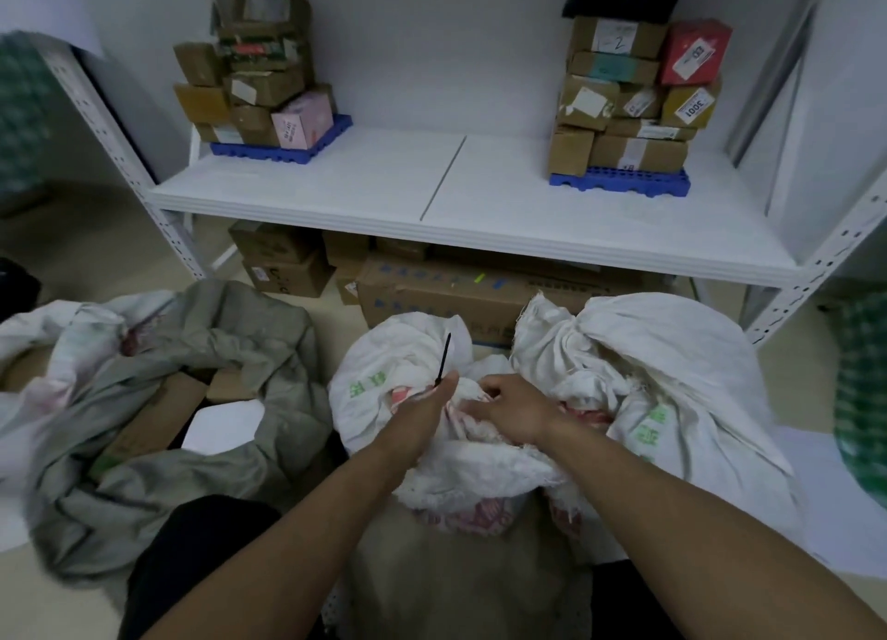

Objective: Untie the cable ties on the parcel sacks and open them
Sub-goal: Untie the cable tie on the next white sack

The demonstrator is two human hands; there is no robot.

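Pinching a black cable tie [443,358] at its lower end, the left hand [430,405] is holding it so the strip is sticking up and tilting slightly right, over the bunched neck of the white parcel sack [417,351] in the middle of the floor. The right hand [509,405] is gripping the gathered, frayed fabric of that neck just beside the left hand, fingers curled into the cloth. Green characters are showing on the sack's left side, red print near the neck; both too blurred to read. A second white sack [672,356] is leaning against the first on its right, its top bunched, green print on its front also unreadable. An opened grey sack [201,351] is lying slumped at the left, with brown cardboard showing inside.

Behind, a white shelf [461,217] is carrying two blue pallets. The left pallet [283,152], near the shelf's back left corner, is bearing brown boxes and a pink box [302,121]. The right pallet [619,182], towards the right edge, is bearing a taller stack: one top box is marked "2" by hand, a yellow-brown box [691,104] is wearing a label reading "3001", a red box [696,51] is carrying a white sticker, unreadable. Under the shelf, a large carton [456,289] with blue print is sitting on the floor, text illegible.
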